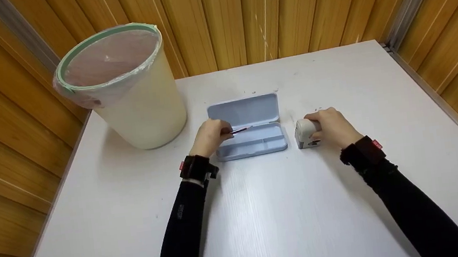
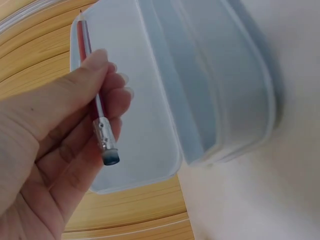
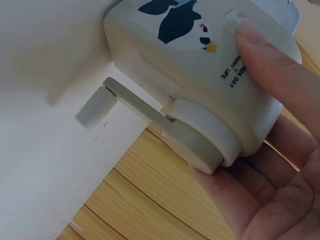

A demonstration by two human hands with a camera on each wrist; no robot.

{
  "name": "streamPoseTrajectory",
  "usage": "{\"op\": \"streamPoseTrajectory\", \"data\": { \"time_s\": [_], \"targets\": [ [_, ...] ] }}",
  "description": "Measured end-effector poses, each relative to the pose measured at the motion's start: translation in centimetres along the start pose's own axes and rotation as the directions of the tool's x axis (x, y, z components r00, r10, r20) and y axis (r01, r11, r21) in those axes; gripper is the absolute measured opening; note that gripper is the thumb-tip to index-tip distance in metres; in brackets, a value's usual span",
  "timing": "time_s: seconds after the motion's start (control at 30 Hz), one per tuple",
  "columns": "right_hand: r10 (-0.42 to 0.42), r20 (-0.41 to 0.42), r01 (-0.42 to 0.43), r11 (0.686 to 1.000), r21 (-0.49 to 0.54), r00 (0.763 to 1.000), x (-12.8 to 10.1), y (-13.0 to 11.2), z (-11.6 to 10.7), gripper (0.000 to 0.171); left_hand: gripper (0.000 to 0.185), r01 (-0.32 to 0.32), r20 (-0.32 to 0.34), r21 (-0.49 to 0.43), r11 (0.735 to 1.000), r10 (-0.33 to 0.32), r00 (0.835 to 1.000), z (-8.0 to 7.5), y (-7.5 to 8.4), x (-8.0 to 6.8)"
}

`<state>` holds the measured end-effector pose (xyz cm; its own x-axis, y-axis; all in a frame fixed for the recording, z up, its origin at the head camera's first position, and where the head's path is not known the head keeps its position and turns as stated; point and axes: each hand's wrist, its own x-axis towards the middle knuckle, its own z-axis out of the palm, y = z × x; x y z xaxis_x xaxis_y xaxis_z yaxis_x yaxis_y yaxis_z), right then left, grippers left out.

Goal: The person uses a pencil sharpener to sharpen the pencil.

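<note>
An open pale-blue pencil case [image 1: 251, 136] lies at the middle of the white table, its lid [image 2: 135, 100] standing up at the back. My left hand [image 1: 211, 137] pinches a red pencil [image 2: 95, 100] with a metal ferrule and dark eraser end, held over the case's left side. To the right of the case sits a small white crank pencil sharpener [image 1: 306, 133] with a cartoon print [image 3: 182, 22]. My right hand [image 1: 332, 128] grips the sharpener's body, thumb on its top. Its grey crank handle [image 3: 135, 102] sticks out free.
A cream waste bin [image 1: 127, 86] with a green rim and clear plastic liner stands at the table's back left. Wooden panel walls close in the table [image 1: 290, 207] on the back and both sides. The near half of the table holds only my black-sleeved forearms.
</note>
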<state>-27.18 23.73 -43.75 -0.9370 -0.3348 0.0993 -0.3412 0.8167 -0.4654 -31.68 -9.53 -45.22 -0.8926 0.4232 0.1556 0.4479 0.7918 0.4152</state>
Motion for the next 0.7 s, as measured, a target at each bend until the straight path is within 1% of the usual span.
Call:
{"op": "streamPoseTrajectory", "data": {
  "time_s": [0.17,0.3,0.43,0.6,0.7],
  "targets": [
    [0.024,0.016,-0.024,1.000,0.000,1.000,0.00,-0.12,-0.15,0.046,0.010,-0.010,-0.022,-0.016,1.000,0.009,1.000,-0.31,0.21,0.03],
    [0.014,0.006,-0.014,1.000,0.003,1.000,-0.07,-0.09,-0.10,0.044,0.010,-0.026,-0.033,-0.015,1.000,0.025,0.999,-0.28,0.26,0.15],
    [0.004,-0.002,-0.004,1.000,0.012,1.000,-0.04,-0.07,-0.05,0.041,0.010,-0.029,-0.037,-0.018,0.999,0.028,0.999,-0.02,0.20,0.22],
    [-0.003,-0.002,0.003,1.000,-0.008,1.000,-0.05,-0.06,-0.01,0.041,0.012,-0.020,-0.028,-0.008,1.000,0.020,0.999,0.40,0.17,0.31],
    [-0.016,-0.006,0.016,1.000,-0.022,1.000,-0.07,-0.03,0.05,0.041,0.012,-0.012,-0.005,0.009,1.000,0.012,1.000,0.61,0.19,0.50]
  ]
}}
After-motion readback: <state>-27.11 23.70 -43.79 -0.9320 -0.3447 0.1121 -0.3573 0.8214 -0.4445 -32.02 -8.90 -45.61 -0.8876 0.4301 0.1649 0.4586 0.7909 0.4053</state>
